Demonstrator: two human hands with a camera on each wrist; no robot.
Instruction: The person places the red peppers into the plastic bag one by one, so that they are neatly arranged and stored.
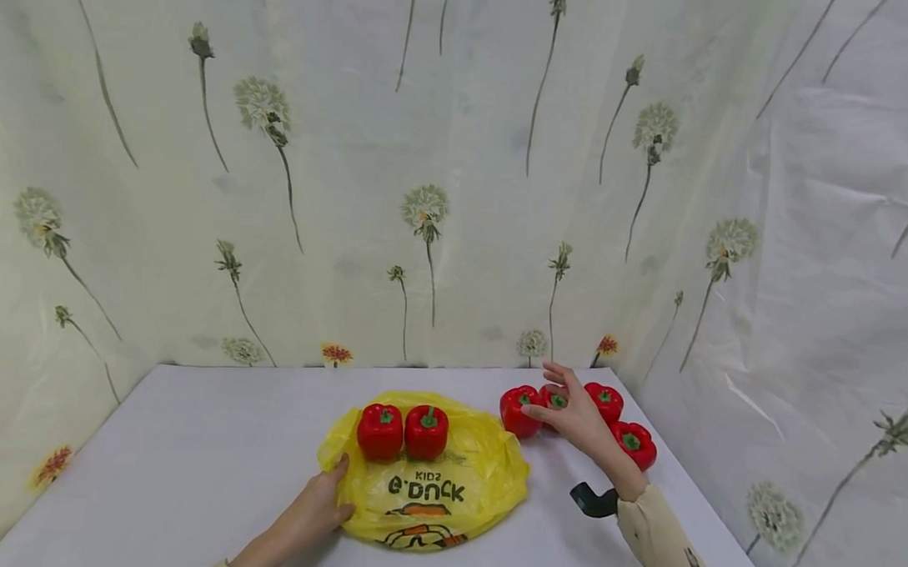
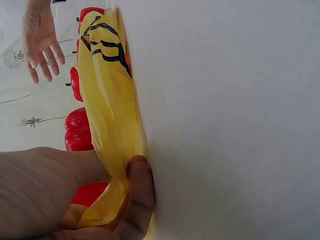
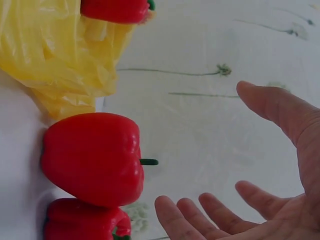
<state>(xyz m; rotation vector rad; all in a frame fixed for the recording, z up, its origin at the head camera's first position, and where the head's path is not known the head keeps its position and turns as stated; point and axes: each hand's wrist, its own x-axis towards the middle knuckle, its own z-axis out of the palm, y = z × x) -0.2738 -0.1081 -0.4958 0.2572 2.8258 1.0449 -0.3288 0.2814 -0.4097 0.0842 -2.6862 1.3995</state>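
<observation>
A yellow plastic bag (image 1: 485, 476) with dark lettering lies flat on the table. My left hand (image 1: 317, 500) pinches its left edge; in the left wrist view the bag's film (image 2: 112, 125) runs between thumb and fingers. Two red bell peppers (image 1: 380, 432) with green stems sit side by side on the bag's far part. To the right, my right hand (image 1: 570, 408) hovers with spread fingers over a group of several red bell peppers (image 1: 520, 412). In the right wrist view nothing is between its fingers, and the nearest bell pepper (image 3: 95, 160) stands upright below them.
The white table (image 1: 216, 442) ends at a hanging curtain (image 1: 352, 188) printed with dandelions, which also runs along the right side. A dark strap-like piece (image 1: 593, 500) juts from the right wrist beside the sleeve (image 1: 655, 532).
</observation>
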